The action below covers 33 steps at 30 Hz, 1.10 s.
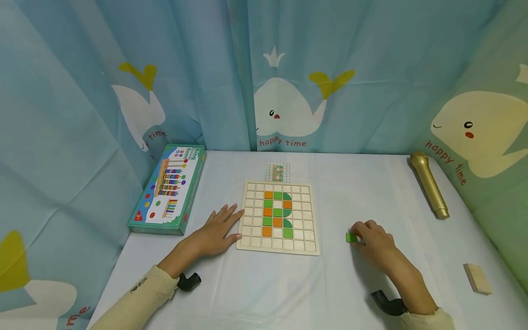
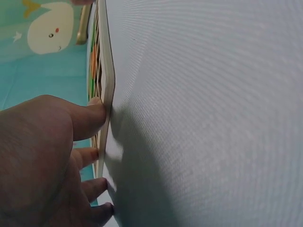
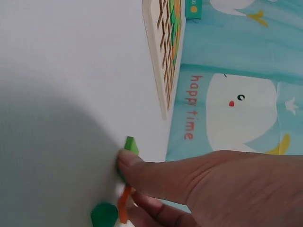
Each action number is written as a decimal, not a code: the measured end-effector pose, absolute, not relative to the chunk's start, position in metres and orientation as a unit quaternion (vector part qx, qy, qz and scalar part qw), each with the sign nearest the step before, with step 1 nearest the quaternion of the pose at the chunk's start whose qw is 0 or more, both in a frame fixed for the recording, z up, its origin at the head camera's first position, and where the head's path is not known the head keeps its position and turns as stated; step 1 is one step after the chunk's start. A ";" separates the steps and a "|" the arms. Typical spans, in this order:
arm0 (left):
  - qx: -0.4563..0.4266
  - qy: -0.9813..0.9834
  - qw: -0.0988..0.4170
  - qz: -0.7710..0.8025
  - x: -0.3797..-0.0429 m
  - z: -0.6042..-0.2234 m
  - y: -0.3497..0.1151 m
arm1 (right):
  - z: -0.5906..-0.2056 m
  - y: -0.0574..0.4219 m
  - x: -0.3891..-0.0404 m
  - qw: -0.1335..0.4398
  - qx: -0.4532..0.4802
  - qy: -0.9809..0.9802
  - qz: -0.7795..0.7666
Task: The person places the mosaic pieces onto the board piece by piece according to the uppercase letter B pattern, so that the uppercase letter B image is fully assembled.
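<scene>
A square wooden grid board [image 1: 250,244] lies mid-table, with orange, light green and dark green tiles [image 1: 277,212] set in a letter-like pattern. At its left edge my left hand [image 1: 216,233] lies with fingers spread, the thumb touching the rim [image 2: 108,90]. To the right of the board my right hand [image 1: 374,243] curls over small pieces on the table. Its thumb and fingers pinch a light green tile [image 3: 130,144]. An orange tile [image 3: 124,204] shows beneath the fingers, and a dark green piece [image 3: 104,215] lies beside it, partly cut off by the frame.
Behind the board lies a small pattern card [image 1: 278,172]. A green game box [image 1: 167,192] stands at the left. On the right are a gold microphone-shaped object [image 1: 430,185] and a plain wooden block [image 1: 477,278]. Blue whale-print curtains [image 1: 227,91] enclose the table.
</scene>
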State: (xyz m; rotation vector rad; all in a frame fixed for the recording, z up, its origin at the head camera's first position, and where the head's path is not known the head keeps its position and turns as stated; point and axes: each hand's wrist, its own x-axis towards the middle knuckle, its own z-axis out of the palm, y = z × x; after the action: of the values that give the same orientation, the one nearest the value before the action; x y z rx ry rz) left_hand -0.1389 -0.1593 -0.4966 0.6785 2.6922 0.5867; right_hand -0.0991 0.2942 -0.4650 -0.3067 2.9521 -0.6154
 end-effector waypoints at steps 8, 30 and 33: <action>0.237 0.938 0.145 0.207 -0.139 -0.496 -0.160 | -0.476 0.267 -0.115 0.020 -0.095 0.978 -0.186; 0.244 0.935 0.142 0.215 -0.139 -0.496 -0.160 | -0.481 0.242 -0.137 0.025 -0.120 0.959 -0.257; 0.242 0.936 0.144 0.212 -0.139 -0.496 -0.160 | -0.478 0.231 -0.135 0.008 -0.120 0.960 -0.252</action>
State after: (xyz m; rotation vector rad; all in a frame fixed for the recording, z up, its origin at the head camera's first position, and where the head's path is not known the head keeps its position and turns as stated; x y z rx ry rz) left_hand -0.1394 -0.1599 -0.4961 0.6982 2.6975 0.6114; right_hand -0.1354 0.2311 -0.4785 -0.3758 3.0009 -0.7875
